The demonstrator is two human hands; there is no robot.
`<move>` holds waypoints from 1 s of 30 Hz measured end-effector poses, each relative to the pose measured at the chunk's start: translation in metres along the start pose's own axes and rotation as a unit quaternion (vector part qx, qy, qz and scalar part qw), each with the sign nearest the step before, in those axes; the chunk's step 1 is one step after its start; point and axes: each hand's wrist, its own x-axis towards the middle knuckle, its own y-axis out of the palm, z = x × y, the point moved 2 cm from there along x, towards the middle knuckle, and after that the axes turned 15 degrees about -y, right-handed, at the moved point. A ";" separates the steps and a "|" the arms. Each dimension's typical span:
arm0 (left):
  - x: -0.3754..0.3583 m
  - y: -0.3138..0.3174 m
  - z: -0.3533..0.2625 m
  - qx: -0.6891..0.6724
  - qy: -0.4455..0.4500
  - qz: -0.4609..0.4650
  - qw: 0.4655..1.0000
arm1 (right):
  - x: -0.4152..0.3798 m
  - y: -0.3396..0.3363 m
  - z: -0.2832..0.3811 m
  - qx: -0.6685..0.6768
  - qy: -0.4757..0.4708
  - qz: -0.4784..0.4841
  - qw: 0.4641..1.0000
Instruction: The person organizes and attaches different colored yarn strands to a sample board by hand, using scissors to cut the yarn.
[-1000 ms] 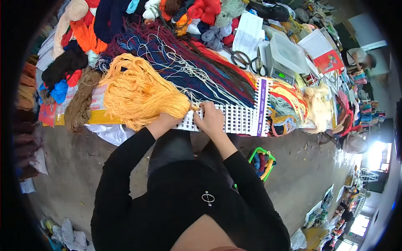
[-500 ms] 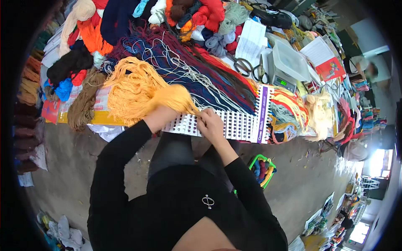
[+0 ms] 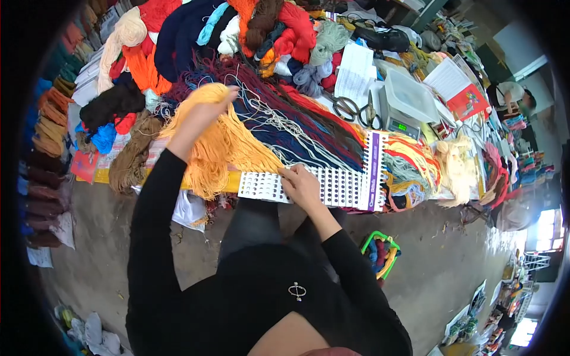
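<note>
Light orange yarn [image 3: 211,151] spreads from my left hand [image 3: 205,115] down to the punched white cards [image 3: 261,187] at the table's front edge. My left hand is raised, its fingers closed around the upper part of the yarn. At the cards, my right hand [image 3: 298,183] pinches the narrow end of the same yarn at their upper edge. A purple-striped card [image 3: 374,172] lies at the right end of the row. Behind the cards, long blue and maroon strands [image 3: 303,133] fan out, with cream threads over them.
Two pairs of scissors [image 3: 370,113] and a scale [image 3: 404,121] with a clear tray lie right of the strands. Colourful yarn bundles [image 3: 178,41] pile up behind. A green basket [image 3: 381,252] stands on the floor. Another person [image 3: 512,95] is at the far right.
My left hand has moved up and left, away from the cards, drawing the orange yarn out into a fan. My right hand stays at the cards.
</note>
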 end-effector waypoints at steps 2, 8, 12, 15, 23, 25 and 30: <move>-0.040 0.019 -0.037 -0.332 -0.122 0.286 0.890 | 0.002 -0.005 0.003 0.033 0.009 -0.014 0.999; -0.097 0.057 -0.065 -0.743 -0.025 0.411 0.528 | 0.025 -0.035 0.038 0.405 0.155 -0.174 0.884; -0.115 0.051 -0.078 -0.782 -0.032 0.388 0.487 | 0.038 -0.060 0.077 0.545 0.182 -0.182 0.798; -0.120 0.052 -0.081 -0.777 -0.016 0.404 0.482 | 0.041 -0.051 0.086 0.543 0.182 -0.156 0.805; -0.132 0.050 -0.085 -0.804 -0.060 0.370 0.461 | 0.040 -0.058 0.088 0.612 0.190 -0.205 0.740; -0.131 0.056 -0.083 -0.810 -0.061 0.365 0.456 | 0.034 -0.062 0.083 0.623 0.200 -0.241 0.717; -0.128 0.062 -0.082 -0.810 -0.052 0.379 0.444 | 0.030 -0.066 0.075 0.631 0.207 -0.274 0.695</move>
